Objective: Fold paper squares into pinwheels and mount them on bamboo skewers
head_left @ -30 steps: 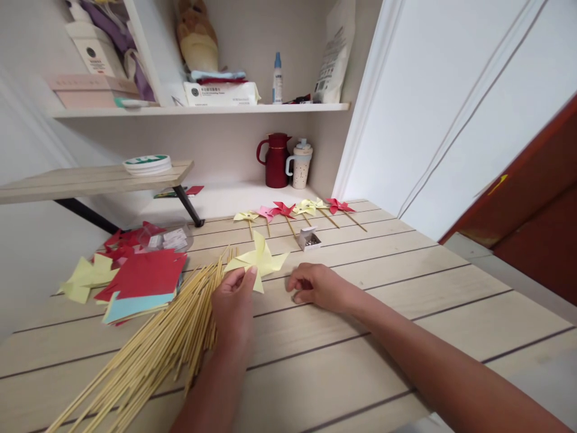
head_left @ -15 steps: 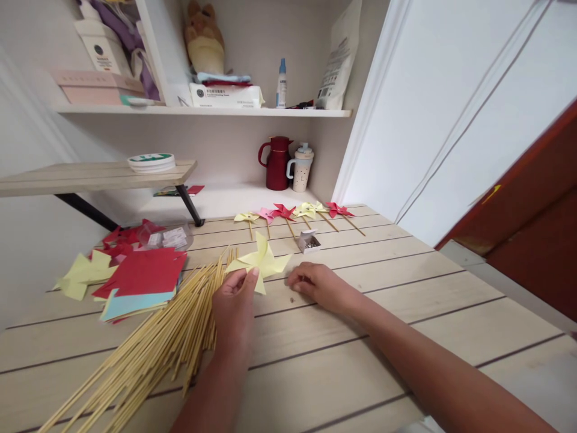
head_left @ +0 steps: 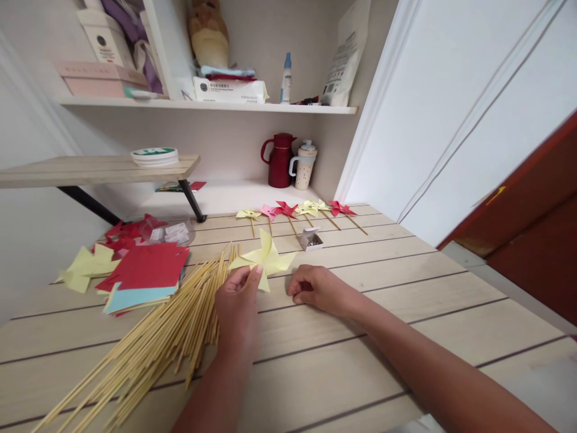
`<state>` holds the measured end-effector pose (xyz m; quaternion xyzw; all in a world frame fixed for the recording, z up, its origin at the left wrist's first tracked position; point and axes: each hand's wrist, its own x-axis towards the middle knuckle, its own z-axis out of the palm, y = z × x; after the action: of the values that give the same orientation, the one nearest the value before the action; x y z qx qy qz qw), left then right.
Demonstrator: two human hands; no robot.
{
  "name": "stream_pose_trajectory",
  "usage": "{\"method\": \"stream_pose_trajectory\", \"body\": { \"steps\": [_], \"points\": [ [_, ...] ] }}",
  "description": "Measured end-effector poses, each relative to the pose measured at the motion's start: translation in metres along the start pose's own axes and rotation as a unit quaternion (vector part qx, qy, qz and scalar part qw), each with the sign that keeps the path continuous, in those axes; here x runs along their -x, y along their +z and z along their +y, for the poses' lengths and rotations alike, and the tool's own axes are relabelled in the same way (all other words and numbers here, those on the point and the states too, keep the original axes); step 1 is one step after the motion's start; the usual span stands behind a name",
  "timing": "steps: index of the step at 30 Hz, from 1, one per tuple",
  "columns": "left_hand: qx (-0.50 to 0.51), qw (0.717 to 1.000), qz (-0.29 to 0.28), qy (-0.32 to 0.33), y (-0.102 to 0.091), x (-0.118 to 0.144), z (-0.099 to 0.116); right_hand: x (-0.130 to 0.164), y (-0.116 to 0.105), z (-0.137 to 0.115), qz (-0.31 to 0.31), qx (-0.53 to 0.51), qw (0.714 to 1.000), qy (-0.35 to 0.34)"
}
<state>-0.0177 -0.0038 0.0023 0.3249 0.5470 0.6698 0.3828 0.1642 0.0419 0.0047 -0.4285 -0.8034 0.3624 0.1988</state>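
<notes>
My left hand (head_left: 237,304) pinches one blade of a folded yellow paper pinwheel (head_left: 264,258) and holds it just above the wooden table (head_left: 406,282). My right hand (head_left: 315,287) rests on the table beside it, fingers curled down on the surface; whether it pinches something small cannot be told. A heap of thin bamboo sticks (head_left: 157,343) lies fanned out left of my left hand. A small open box of pins (head_left: 311,239) stands just beyond the pinwheel.
A row of finished pinwheels on sticks (head_left: 293,211) lies at the table's far edge. Stacked red, blue and yellow paper squares (head_left: 139,273) lie at the left. A red jug (head_left: 279,159) and a mug (head_left: 304,164) stand under cluttered shelves (head_left: 207,107).
The view has shifted slightly. My left hand still holds the yellow pinwheel in about the same place, and my right hand has stayed on the table beside it.
</notes>
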Motion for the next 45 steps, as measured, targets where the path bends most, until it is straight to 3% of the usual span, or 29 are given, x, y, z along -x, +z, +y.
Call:
{"method": "stream_pose_trajectory", "body": {
  "steps": [8, 14, 24, 38, 45],
  "points": [
    [-0.003, 1.0, 0.014, -0.005, 0.001, -0.001, 0.001, 0.003, -0.012, 0.006, -0.007, -0.068, 0.997, 0.044],
    [-0.003, 1.0, 0.012, -0.005, 0.002, 0.001, 0.0, 0.001, -0.005, -0.001, 0.008, -0.024, 0.997, 0.069],
    [0.013, 1.0, 0.012, -0.021, 0.002, 0.001, 0.0, -0.001, 0.002, 0.005, 0.022, 0.003, 1.0, 0.001],
    [0.005, 1.0, 0.025, -0.009, 0.0, 0.0, -0.001, 0.001, 0.0, 0.003, 0.022, -0.035, 0.999, 0.032],
    [-0.007, 1.0, 0.027, -0.009, -0.001, -0.003, -0.002, 0.002, -0.001, 0.001, 0.025, -0.007, 0.999, 0.023]
  ]
}}
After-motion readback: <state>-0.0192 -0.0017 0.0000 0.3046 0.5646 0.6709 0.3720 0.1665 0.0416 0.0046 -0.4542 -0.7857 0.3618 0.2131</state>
